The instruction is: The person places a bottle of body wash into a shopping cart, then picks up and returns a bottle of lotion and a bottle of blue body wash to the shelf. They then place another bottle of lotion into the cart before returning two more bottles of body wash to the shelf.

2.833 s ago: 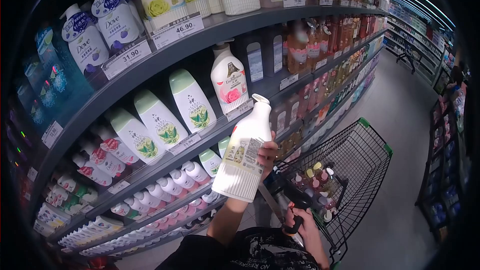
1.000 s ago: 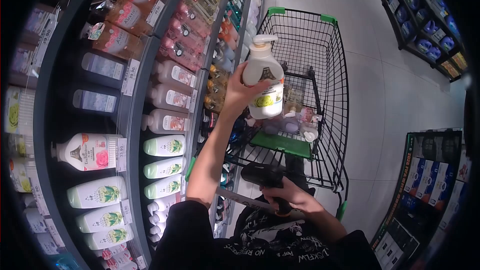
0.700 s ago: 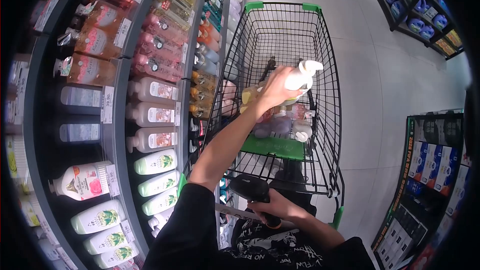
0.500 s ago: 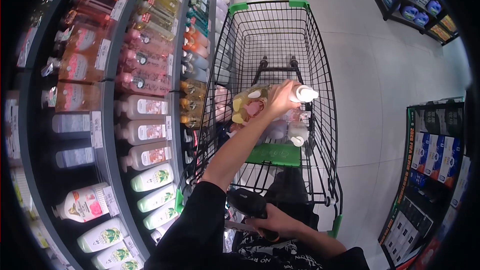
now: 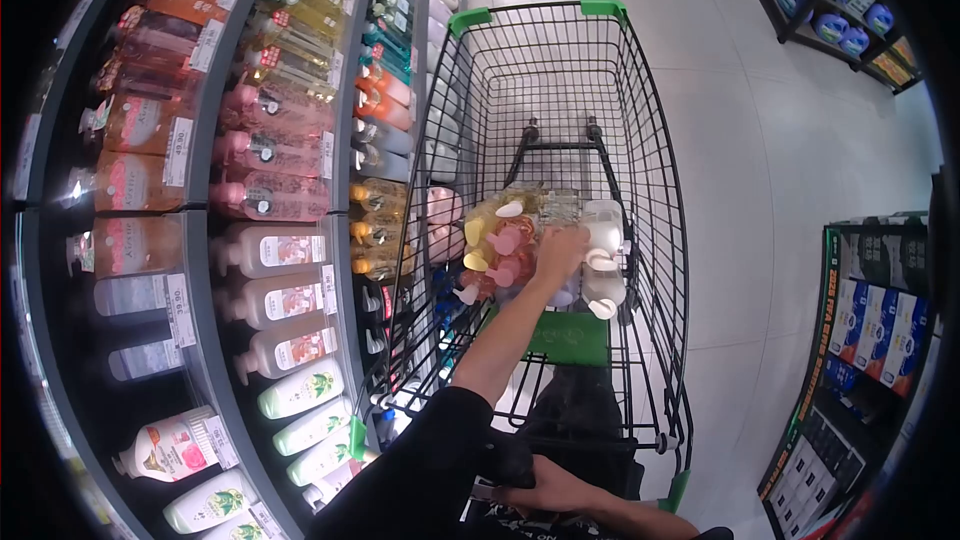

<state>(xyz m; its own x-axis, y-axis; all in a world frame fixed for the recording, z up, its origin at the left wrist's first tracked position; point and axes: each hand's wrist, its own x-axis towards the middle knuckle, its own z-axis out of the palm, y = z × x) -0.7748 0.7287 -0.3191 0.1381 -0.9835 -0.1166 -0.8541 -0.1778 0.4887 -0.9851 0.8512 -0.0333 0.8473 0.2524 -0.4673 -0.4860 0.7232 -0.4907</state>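
Observation:
My left hand reaches into the shopping cart, fingers closed at the side of a white pump bottle. The fingertips are partly hidden against it. Another whitish pump bottle stands just nearer to me. On the left of the hand are bottles with pink pumps and bottles with yellow pumps. A clear bottle is just beyond it. Low by my body, my right hand is wrapped around a black handheld device with a rounded head.
Shelves of bottles line the left, with pink pump bottles, beige pump bottles and white-green bottles. Behind the bottles is the cart's green flap. A display rack stands on the right, and blue jugs fill a far shelf.
My left hand has lowered the white pump bottle from above the cart's contents to among the other bottles. The right hand with the black device has dropped lower in view.

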